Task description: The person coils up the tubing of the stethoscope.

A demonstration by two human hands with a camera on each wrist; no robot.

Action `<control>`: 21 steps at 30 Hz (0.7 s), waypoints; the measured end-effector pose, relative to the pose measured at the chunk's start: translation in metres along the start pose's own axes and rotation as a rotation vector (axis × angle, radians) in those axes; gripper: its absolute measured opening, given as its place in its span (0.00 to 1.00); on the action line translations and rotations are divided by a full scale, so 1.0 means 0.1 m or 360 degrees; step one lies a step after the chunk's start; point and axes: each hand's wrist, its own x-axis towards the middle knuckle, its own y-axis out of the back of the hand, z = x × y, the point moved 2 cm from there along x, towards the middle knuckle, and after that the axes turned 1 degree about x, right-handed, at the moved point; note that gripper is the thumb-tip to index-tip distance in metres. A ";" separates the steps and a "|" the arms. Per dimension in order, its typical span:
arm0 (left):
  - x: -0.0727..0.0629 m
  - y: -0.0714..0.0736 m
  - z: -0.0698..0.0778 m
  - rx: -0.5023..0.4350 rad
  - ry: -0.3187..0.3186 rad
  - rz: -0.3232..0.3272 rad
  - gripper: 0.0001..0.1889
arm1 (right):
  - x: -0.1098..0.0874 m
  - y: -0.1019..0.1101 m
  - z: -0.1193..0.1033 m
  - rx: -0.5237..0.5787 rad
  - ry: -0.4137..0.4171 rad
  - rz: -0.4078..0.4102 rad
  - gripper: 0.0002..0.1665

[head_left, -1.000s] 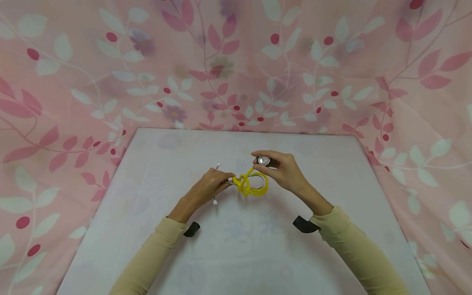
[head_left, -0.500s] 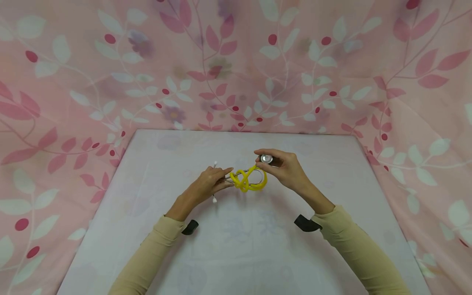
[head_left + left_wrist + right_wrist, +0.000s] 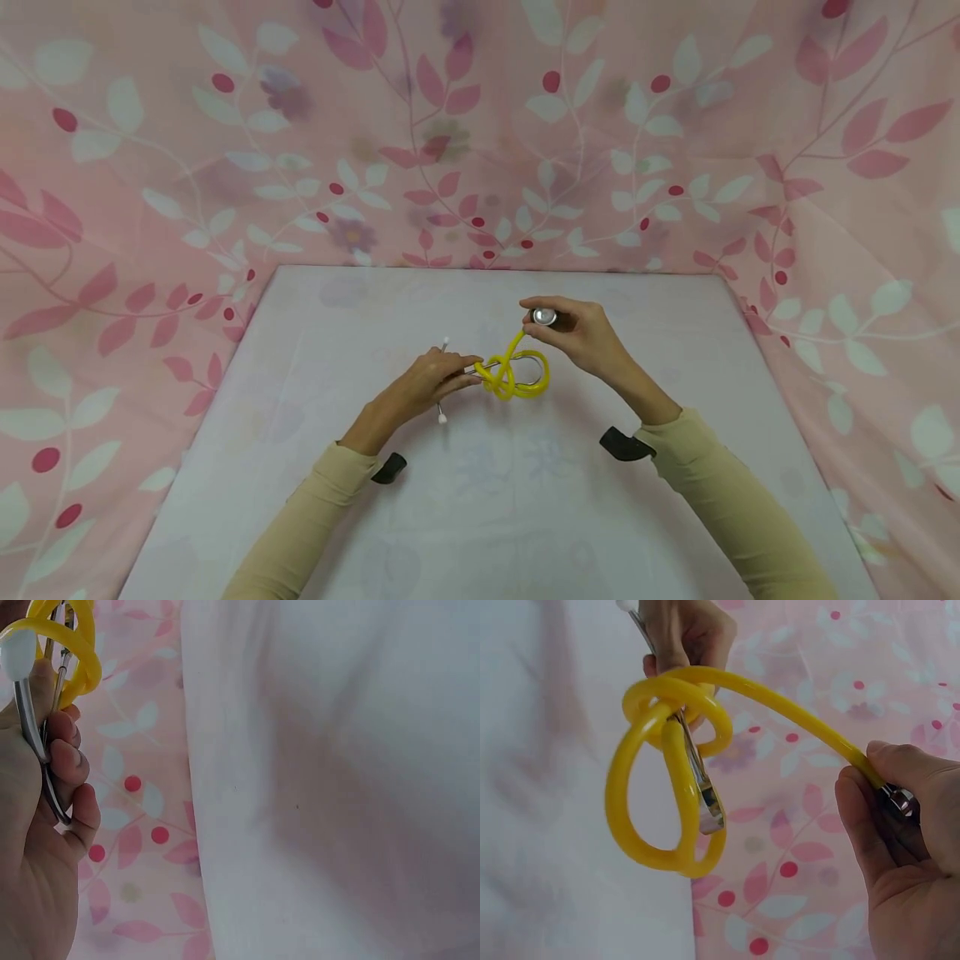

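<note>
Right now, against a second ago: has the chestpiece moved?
Yes: in the head view, the chestpiece is slightly nearer the far edge of the table, and a little further right.

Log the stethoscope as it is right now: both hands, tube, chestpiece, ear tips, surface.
Left hand: grips the metal arms
Right hand: holds the chestpiece
Tube: yellow, looped around the metal arms, one end at the chestpiece
Ear tips: white, sticking out either side of Left hand
Table: white, beneath both hands
</note>
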 end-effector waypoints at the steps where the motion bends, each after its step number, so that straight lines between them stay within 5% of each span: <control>1: 0.00 -0.01 0.02 0.0003 -0.0018 -0.0007 0.21 | 0.01 0.00 0.01 0.0004 0.0002 0.0003 0.20; 9: 0.02 -0.03 0.15 0.0039 -0.0136 -0.0009 0.22 | 0.06 0.04 0.15 0.0051 -0.0022 -0.0006 0.20; 15: 0.04 0.02 0.19 -0.0004 -0.0204 0.0087 0.23 | 0.06 0.06 0.31 0.0114 -0.0173 -0.0024 0.19; 21: 0.05 0.06 0.19 -0.0013 -0.0263 0.0186 0.22 | 0.01 -0.02 0.75 0.0369 -0.0320 -0.0006 0.19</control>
